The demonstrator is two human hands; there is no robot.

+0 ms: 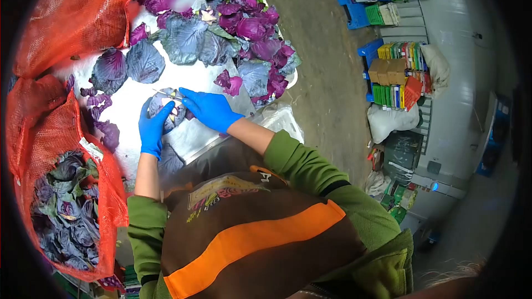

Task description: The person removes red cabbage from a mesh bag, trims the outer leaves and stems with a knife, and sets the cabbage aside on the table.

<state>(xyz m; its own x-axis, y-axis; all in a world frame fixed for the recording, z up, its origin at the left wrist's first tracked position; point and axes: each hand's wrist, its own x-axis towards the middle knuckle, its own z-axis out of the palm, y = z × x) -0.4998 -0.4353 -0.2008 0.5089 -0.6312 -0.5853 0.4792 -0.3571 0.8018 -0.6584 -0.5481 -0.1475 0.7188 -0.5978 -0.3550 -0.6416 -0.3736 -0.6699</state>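
On the metal worktable (pixel 205 80), my left hand (pixel 153 127), in a blue glove, grips the side of a red cabbage (pixel 176 117) whose pale cut stem end faces up. My right hand (pixel 208 109), gloved likewise, is closed round a small knife (pixel 168 94). Its thin blade points left across the top of the cabbage, close to my left thumb. Part of the cabbage is hidden by both hands. Just beyond lie loose dark outer leaves (pixel 145 62), and purple scraps (pixel 101 101) are scattered to the left.
A red mesh sack (pixel 116 199) of cabbages stands open at the left, with another red sack (pixel 83 11) behind it. Cabbage leaves (pixel 257 27) heap over a white crate (pixel 292 77) at the right. Stacked coloured crates (pixel 396 72) stand across the floor.
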